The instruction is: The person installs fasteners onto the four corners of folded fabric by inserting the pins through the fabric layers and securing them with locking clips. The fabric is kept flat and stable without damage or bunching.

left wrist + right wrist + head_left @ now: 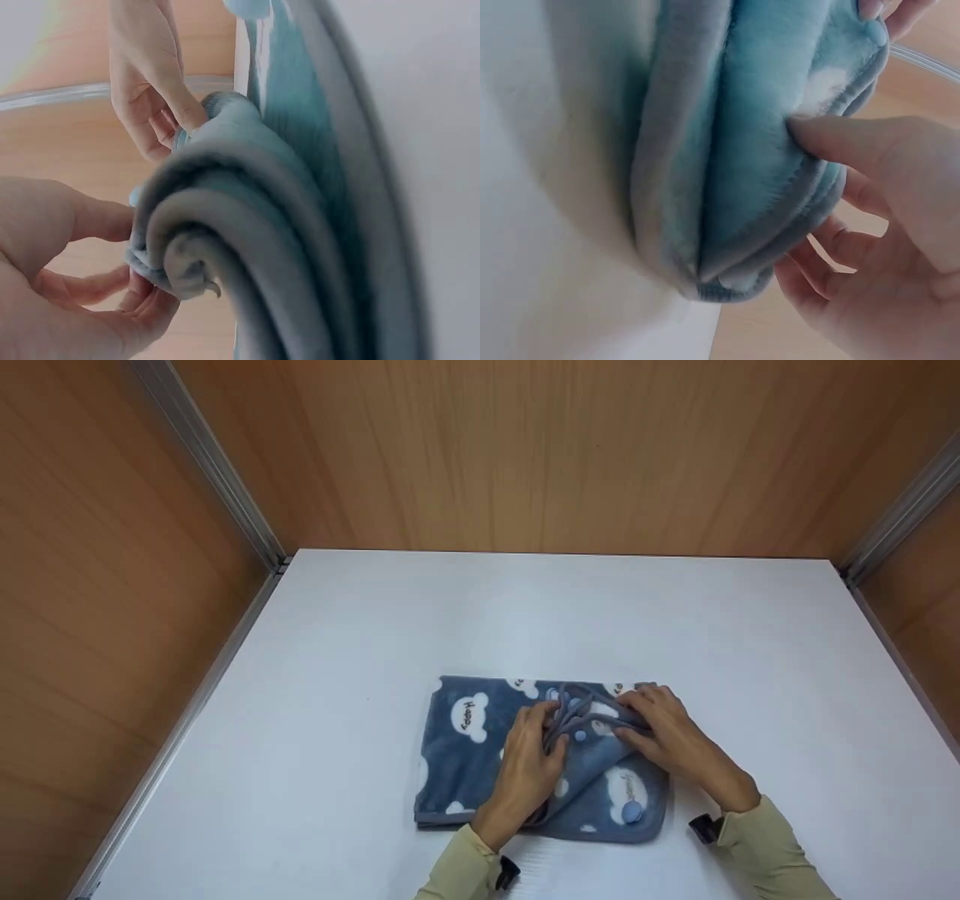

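Nearest the head camera: 2 pale olive sleeves (765, 847), each with a small black wrist-mounted unit (703, 828), just in front of the blanket.

Blue fleece blanket with white bear faces and grey bound edge (465, 750): lies folded on the white tabletop (525, 615), roughly centred, toward its near edge. Several layers are stacked; the near-right corner is turned up and back over the blanket's middle.

Left hand (529, 765): fingers curled, thumb and fingers pinching the bunched grey edges at the blanket's middle. The left wrist view shows about 3 or 4 layer edges gathered between thumb and fingertips (150, 300).

Right hand (664, 727): on the blanket's far-right part, thumb (832, 142) pressing the fleece face, fingers curled under the stacked edges, so it also has hold of the layers.

Risks, as judged:
- The pinch spans many thick, slippery layers; an inner edge could slip out, so the fold would come out uneven.
- Pulling with both hands against each other could drag the lower layers along the smooth tabletop and skew the stack.
- The blanket sits near the table's front edge; a pull toward the person could take it over.
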`<state>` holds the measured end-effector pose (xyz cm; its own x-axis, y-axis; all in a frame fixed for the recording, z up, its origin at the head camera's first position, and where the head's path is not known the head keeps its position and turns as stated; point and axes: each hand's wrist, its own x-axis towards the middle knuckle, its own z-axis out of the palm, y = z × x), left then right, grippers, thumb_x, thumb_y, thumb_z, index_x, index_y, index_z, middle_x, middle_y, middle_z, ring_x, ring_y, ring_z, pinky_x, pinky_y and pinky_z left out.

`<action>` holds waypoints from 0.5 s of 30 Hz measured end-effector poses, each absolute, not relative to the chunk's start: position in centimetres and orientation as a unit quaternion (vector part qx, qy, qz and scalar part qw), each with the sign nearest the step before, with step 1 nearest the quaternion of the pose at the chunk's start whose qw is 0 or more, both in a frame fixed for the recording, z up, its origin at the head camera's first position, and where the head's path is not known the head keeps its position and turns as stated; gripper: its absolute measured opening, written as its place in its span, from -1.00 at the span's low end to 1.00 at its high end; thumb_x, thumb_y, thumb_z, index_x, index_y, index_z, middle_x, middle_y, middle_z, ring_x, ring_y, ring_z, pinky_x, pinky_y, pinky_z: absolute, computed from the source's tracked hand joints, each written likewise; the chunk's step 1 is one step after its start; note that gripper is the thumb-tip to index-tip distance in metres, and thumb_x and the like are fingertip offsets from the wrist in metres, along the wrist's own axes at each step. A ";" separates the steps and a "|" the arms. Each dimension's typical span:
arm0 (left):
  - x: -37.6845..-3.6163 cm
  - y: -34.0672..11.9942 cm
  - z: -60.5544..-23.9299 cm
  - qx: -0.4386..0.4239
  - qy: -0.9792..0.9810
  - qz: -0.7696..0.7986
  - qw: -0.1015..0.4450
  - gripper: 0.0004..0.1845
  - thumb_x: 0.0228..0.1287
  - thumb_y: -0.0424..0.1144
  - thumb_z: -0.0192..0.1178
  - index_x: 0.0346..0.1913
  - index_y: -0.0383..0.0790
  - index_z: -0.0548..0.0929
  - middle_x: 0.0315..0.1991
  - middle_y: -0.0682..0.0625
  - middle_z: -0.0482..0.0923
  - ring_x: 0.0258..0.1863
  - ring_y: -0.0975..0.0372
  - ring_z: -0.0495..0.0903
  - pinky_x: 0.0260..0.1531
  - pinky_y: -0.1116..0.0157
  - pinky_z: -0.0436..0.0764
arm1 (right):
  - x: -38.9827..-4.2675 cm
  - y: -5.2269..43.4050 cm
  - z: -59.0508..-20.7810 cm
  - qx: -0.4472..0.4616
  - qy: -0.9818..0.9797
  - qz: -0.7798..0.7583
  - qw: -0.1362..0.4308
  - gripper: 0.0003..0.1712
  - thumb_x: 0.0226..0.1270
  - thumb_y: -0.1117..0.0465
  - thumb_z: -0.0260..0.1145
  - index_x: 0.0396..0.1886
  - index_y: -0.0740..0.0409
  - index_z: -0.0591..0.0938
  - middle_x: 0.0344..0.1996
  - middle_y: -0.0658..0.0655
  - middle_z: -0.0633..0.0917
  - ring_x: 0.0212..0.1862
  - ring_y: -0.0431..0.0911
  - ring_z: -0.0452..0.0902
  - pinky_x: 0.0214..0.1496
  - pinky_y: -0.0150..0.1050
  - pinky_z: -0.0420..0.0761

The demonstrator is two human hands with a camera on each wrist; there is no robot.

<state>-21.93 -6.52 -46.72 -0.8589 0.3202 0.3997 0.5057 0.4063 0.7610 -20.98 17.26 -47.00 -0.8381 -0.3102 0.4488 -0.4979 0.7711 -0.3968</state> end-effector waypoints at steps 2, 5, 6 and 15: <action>-21.7 -6.4 -46.6 -0.259 -0.826 -0.493 0.090 -0.61 0.35 -0.49 0.31 0.21 -0.34 0.55 -0.18 -0.10 0.50 -0.24 0.17 0.56 -0.23 0.26 0.62 | -20.7 17.5 -46.8 0.219 -0.924 0.259 0.177 -0.62 0.19 0.37 0.55 -0.02 0.23 0.63 -0.13 0.14 0.63 -0.05 0.10 0.46 -0.03 0.09 0.46; -21.2 -6.1 -46.5 -0.275 -0.818 -0.499 0.080 -0.61 0.36 -0.48 0.30 0.21 -0.27 0.56 -0.16 -0.08 0.50 -0.23 0.21 0.55 -0.21 0.30 0.62 | -20.3 17.9 -46.5 0.204 -0.928 0.272 0.150 -0.62 0.17 0.43 0.54 -0.05 0.20 0.60 -0.14 0.07 0.61 0.05 0.08 0.46 -0.03 0.04 0.48; -21.0 -6.0 -46.4 -0.280 -0.816 -0.499 0.079 -0.61 0.35 -0.48 0.30 0.21 -0.24 0.57 -0.15 -0.08 0.50 -0.22 0.22 0.56 -0.19 0.31 0.63 | -20.1 18.1 -46.4 0.197 -0.930 0.277 0.138 -0.61 0.17 0.45 0.53 -0.06 0.19 0.58 -0.12 0.06 0.60 0.09 0.09 0.45 -0.01 0.04 0.50; -19.1 -4.6 -46.2 -0.321 -0.815 -0.481 0.043 -0.60 0.33 -0.45 0.33 0.17 -0.07 0.59 0.09 -0.05 0.45 -0.03 0.24 0.55 -0.01 0.30 0.60 | -18.5 19.9 -46.3 0.185 -0.935 0.283 0.106 -0.36 0.03 0.55 0.57 0.11 0.23 0.54 -0.02 0.04 0.59 0.13 0.02 0.47 0.05 0.02 0.56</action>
<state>-19.12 -4.58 -46.24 -0.7905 0.4813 0.3788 0.5644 0.3321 0.7557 -18.48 19.94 -46.28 -0.9090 -0.2866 0.3025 -0.4063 0.7708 -0.4907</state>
